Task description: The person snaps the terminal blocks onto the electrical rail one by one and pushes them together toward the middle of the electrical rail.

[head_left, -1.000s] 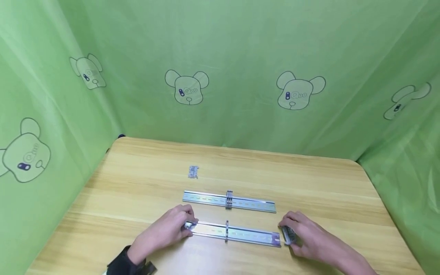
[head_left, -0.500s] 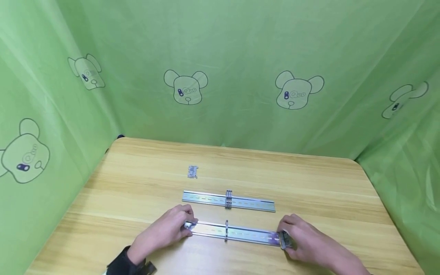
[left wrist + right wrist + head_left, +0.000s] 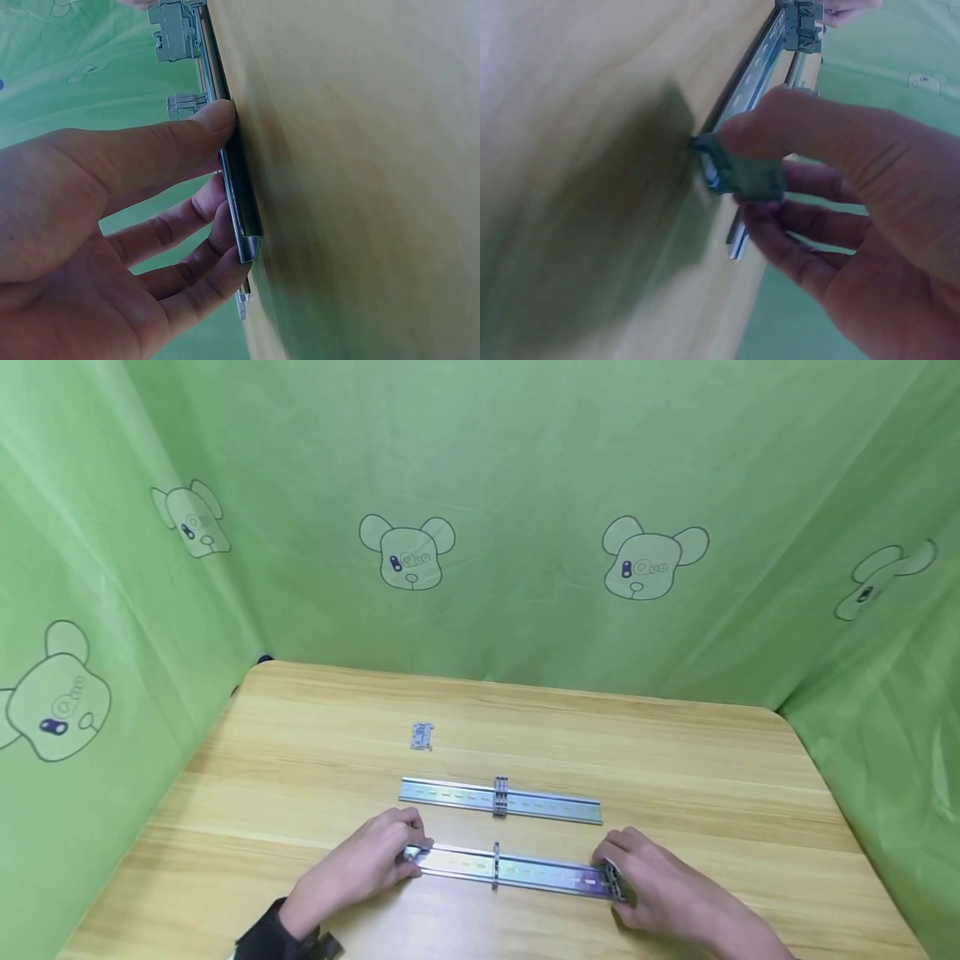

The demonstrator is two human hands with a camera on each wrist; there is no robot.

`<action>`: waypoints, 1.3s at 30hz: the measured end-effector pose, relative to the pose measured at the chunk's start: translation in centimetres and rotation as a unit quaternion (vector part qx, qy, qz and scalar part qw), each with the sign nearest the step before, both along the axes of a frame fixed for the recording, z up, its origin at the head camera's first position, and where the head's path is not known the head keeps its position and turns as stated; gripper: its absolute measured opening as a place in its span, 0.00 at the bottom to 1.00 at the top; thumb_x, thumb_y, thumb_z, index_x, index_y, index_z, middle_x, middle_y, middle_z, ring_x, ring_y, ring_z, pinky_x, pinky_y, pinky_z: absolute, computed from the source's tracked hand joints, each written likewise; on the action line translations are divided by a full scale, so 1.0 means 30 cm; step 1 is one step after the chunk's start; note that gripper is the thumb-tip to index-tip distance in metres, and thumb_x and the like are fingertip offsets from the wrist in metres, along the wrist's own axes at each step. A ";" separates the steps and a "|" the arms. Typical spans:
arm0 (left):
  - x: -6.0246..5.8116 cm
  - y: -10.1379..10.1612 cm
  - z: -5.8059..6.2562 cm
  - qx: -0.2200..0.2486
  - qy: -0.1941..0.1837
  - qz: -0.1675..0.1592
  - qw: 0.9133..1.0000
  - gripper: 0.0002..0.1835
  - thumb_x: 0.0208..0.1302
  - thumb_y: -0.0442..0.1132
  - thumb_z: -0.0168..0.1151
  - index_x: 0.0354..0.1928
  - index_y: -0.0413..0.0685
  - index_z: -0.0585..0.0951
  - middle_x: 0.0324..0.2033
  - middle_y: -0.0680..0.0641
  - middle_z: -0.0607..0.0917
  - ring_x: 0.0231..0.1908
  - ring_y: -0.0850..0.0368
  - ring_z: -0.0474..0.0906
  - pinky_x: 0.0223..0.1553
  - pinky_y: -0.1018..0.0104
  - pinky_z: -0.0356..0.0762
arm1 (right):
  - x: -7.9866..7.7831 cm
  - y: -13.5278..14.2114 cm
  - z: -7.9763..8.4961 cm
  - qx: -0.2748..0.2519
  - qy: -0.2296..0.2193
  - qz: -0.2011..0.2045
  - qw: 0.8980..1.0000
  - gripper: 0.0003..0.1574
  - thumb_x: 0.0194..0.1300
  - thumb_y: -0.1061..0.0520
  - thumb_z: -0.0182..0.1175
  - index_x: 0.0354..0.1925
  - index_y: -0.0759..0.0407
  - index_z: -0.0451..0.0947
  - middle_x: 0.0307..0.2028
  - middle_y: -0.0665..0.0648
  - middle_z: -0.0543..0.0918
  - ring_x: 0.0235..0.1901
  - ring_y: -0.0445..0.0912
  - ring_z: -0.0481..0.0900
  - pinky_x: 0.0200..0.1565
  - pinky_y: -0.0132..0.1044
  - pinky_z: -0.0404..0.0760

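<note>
My left hand (image 3: 369, 857) grips the left end of the nearer slotted DIN rail (image 3: 551, 872), thumb on the near edge and fingers on the far one, as the left wrist view also shows. One thin grey terminal block (image 3: 496, 865) stands across the middle of that rail. At the rail's right end my right hand (image 3: 660, 885) pinches another grey terminal block (image 3: 754, 176) between thumb and fingers. That block stands upright at the rail's end; whether it is seated on the rail I cannot tell.
Beyond lies a second DIN rail (image 3: 555, 805) with several terminal blocks (image 3: 500, 797) at its middle. Farther back a loose terminal block (image 3: 422, 736) lies flat on the wooden table (image 3: 637, 735). A green curtain (image 3: 517, 635) surrounds the table's back and sides.
My right hand has moved left with the terminal block, from just off the nearer rail's right end onto that end. The left hand has kept its grip in place.
</note>
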State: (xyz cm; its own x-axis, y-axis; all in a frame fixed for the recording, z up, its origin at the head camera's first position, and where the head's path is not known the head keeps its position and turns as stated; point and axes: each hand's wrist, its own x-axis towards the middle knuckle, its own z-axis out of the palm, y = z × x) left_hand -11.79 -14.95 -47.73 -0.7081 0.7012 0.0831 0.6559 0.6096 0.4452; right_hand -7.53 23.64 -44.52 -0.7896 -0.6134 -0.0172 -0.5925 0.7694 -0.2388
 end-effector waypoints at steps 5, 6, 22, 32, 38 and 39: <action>-0.002 0.001 0.000 0.003 -0.001 -0.002 1.000 0.16 0.50 0.39 0.75 0.43 0.45 0.88 0.35 0.53 0.80 0.35 0.60 0.77 0.38 0.67 0.83 | 0.011 0.035 -0.043 -0.088 0.022 -0.015 0.996 0.32 0.40 0.55 0.77 0.47 0.61 0.79 0.43 0.51 0.83 0.43 0.44 0.80 0.43 0.44 0.86; -0.002 0.001 -0.001 0.003 -0.002 -0.001 1.000 0.16 0.50 0.39 0.75 0.43 0.45 0.89 0.35 0.53 0.80 0.35 0.60 0.77 0.38 0.67 0.82 | 0.012 0.044 -0.056 -0.111 0.028 -0.016 0.993 0.33 0.40 0.55 0.77 0.47 0.61 0.79 0.44 0.51 0.83 0.42 0.44 0.81 0.42 0.44 0.87; -0.001 -0.001 -0.007 0.003 -0.001 -0.002 1.000 0.17 0.50 0.39 0.75 0.44 0.45 0.88 0.36 0.52 0.81 0.36 0.59 0.77 0.38 0.68 0.83 | 0.015 0.092 -0.161 -0.266 0.085 -0.017 0.960 0.34 0.35 0.53 0.82 0.44 0.57 0.83 0.40 0.49 0.87 0.36 0.41 0.86 0.46 0.21 0.80; -0.004 0.004 -0.004 0.005 -0.007 -0.002 1.000 0.17 0.50 0.39 0.75 0.44 0.43 0.88 0.37 0.52 0.82 0.36 0.59 0.78 0.39 0.67 0.83 | 0.001 -0.025 -0.157 -0.269 0.081 -0.018 0.960 0.32 0.37 0.50 0.81 0.43 0.59 0.83 0.39 0.50 0.87 0.37 0.42 0.84 0.37 0.39 0.88; -0.004 -0.002 -0.006 0.000 -0.015 0.005 1.000 0.18 0.50 0.40 0.75 0.45 0.43 0.88 0.37 0.52 0.81 0.36 0.60 0.77 0.39 0.67 0.83 | -0.007 -0.101 -0.158 -0.263 0.048 -0.027 0.963 0.30 0.41 0.50 0.79 0.43 0.58 0.82 0.40 0.50 0.87 0.38 0.41 0.84 0.36 0.39 0.88; -0.005 -0.003 -0.006 0.000 -0.015 0.005 1.000 0.18 0.50 0.40 0.75 0.45 0.43 0.88 0.37 0.52 0.81 0.36 0.60 0.77 0.39 0.67 0.83 | -0.010 -0.113 -0.156 -0.258 0.041 -0.031 0.965 0.29 0.42 0.49 0.79 0.43 0.58 0.82 0.40 0.50 0.86 0.38 0.40 0.83 0.37 0.39 0.88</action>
State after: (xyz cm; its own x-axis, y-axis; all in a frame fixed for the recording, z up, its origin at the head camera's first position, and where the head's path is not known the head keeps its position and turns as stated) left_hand -11.93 -15.04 -47.92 -0.7174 0.6939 0.0617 0.6359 0.6160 0.4650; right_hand -7.82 20.26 -49.21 -0.8102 -0.4754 0.3427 -0.5831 0.5945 -0.5537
